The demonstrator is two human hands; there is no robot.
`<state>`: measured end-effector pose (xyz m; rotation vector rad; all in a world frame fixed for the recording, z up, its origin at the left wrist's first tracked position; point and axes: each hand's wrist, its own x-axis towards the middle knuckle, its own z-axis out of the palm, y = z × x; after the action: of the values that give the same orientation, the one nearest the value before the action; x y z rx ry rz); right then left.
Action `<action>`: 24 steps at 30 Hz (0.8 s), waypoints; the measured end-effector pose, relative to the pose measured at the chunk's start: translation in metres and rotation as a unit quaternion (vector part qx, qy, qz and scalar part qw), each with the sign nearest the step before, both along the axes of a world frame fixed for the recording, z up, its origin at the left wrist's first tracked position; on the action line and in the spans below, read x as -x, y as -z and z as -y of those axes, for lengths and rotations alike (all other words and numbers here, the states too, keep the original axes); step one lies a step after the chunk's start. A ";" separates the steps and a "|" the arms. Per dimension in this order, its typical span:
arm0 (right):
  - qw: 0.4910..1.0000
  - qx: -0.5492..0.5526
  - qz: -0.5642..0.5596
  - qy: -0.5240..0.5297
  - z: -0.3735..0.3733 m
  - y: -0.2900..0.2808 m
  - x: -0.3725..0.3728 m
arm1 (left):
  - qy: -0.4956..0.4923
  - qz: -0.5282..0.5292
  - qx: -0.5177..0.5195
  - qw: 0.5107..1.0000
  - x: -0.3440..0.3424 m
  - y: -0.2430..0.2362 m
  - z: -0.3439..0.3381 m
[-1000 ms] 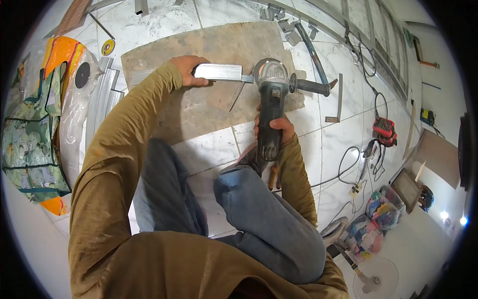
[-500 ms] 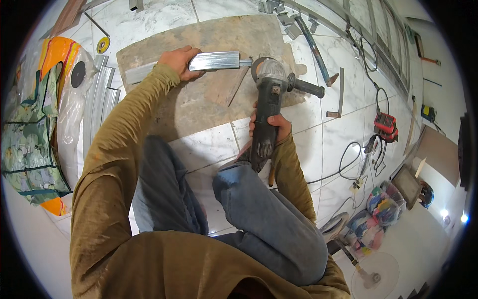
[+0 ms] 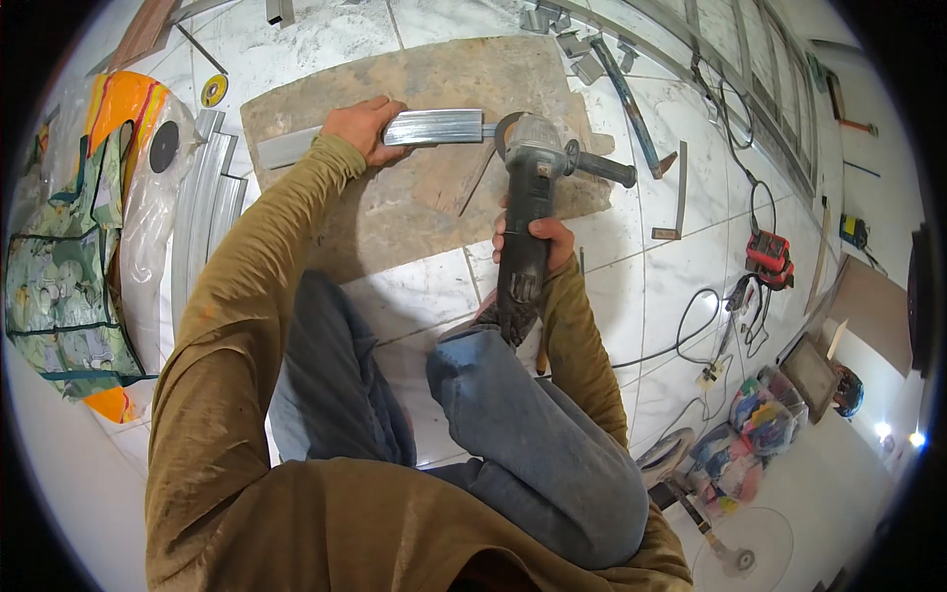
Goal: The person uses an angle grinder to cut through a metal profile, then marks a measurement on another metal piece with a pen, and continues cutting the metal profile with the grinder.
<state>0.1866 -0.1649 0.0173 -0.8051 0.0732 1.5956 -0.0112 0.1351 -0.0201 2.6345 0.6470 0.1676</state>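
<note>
My left hand (image 3: 364, 130) is closed around a shiny metal profile (image 3: 434, 126), pressing it down over a worn brown board (image 3: 326, 212) on the floor. A paler length of the profile runs out to the left of the hand. In my right hand (image 3: 541, 242) is a dark angle grinder (image 3: 533, 192), gripped by its body, with the thumb across the top. The grinder's disc (image 3: 507, 132) stands at the narrow right end of the profile; whether they touch I cannot tell. Its side handle (image 3: 607, 172) sticks out to the right, unheld.
A hammer (image 3: 631, 113) and a metal square (image 3: 676, 192) lie right of the board. Metal profiles (image 3: 202, 197) and a patterned bag (image 3: 74, 276) are at the left. A cable (image 3: 651, 357) crosses the floor at right, near a red tool or battery (image 3: 768, 259). A metal frame (image 3: 769, 109) stands far right.
The grinder's head has shifted slightly left against the board, with its disc closer to the profile's end. The whole view has moved a little; both hands keep their holds.
</note>
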 end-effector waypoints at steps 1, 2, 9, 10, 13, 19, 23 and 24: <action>1.000 0.003 -0.001 -0.005 -0.001 0.001 0.000 | 0.001 0.000 0.005 1.000 0.000 0.001 -0.001; 1.000 0.006 -0.002 -0.010 -0.003 0.002 0.001 | 0.001 -0.003 0.005 1.000 0.000 0.001 -0.001; 0.995 0.046 0.068 -0.060 -0.010 -0.001 0.000 | 0.002 0.000 0.007 1.000 -0.003 -0.001 0.000; 0.995 0.051 0.066 -0.056 -0.009 -0.001 -0.001 | 0.003 0.000 0.004 1.000 -0.003 -0.002 0.000; 0.993 0.067 0.082 -0.049 -0.005 0.001 -0.004 | -0.005 -0.005 0.003 1.000 0.001 -0.003 0.001; 0.992 0.048 0.111 -0.020 0.005 -0.005 -0.020 | 0.016 -0.069 0.023 0.997 -0.008 -0.001 -0.010; 0.995 0.027 0.093 -0.016 0.009 -0.008 -0.018 | 0.021 -0.167 0.116 0.979 -0.021 -0.012 -0.019; 0.996 0.030 0.088 -0.016 0.008 -0.009 -0.017 | 0.019 -0.176 0.118 0.977 -0.021 -0.012 -0.020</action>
<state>0.2031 -0.1729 0.0262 -0.9958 -0.0181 1.5520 0.0101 0.1554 -0.0082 2.4593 0.6817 -0.3735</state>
